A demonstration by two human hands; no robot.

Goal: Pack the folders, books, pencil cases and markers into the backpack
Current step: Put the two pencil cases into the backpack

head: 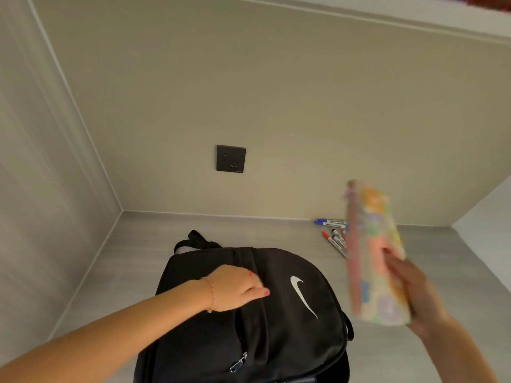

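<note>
A black backpack with a white swoosh lies flat on the grey desk. My left hand rests on its top flap beside the zipper opening, fingers curled into the fabric edge. My right hand holds a pastel flower-print pencil case upright in the air, to the right of the backpack; the case is motion-blurred. Several whiteboard markers with blue, red and black caps lie on the desk behind the case, near the back wall.
The desk sits in an alcove with a wall on the left, a back wall with a dark power socket, and a side panel at the right. A zipper pull shows on the backpack's front.
</note>
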